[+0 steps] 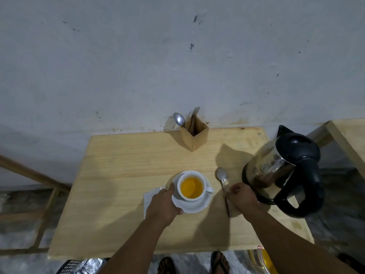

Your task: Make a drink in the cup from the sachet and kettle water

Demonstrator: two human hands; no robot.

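Near the front edge, left hand (165,204) bracing the saucer (199,206), fingers curled on its rim, cup (192,186) full of yellow drink. Right hand (242,196) pinching the spoon (223,180) handle, seemingly for stirring. Kettle (284,175) parked at the right edge.

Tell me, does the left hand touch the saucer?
Touching. The head view shows the left hand gripping the saucer's rim, thumb on top.
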